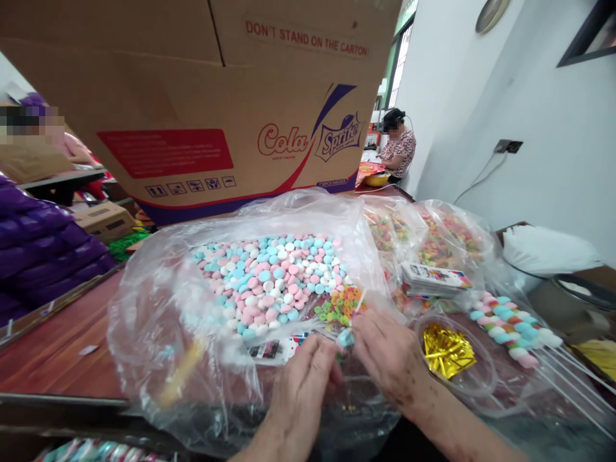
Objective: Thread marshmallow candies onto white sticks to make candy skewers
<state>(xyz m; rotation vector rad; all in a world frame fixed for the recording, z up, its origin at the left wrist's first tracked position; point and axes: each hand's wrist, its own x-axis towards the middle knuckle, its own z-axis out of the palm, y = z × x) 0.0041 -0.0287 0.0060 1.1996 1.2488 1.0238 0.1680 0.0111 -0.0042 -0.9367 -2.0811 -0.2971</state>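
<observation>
My right hand (385, 350) is closed around a thin white stick (359, 303), whose upper end pokes out above the fingers. A pale blue candy (345, 338) shows at its fingertips, between the two hands. Close by on the left, my left hand (308, 378) has its fingers curled inward; whatever they hold is hidden. Just beyond the hands lie green and orange ring candies (341, 305). Behind these, pink, white and blue round candies (269, 276) fill an opened clear plastic bag (144, 301). A printed card (276, 350) lies beside my left hand.
A large carton (192, 109) stands behind the bag. To the right are gold twist ties (447, 350) in a round container, candy skewers (517, 327), a stack of printed cards (433, 280) and bags of ring candies (447, 231). Another person (398, 147) sits at the back.
</observation>
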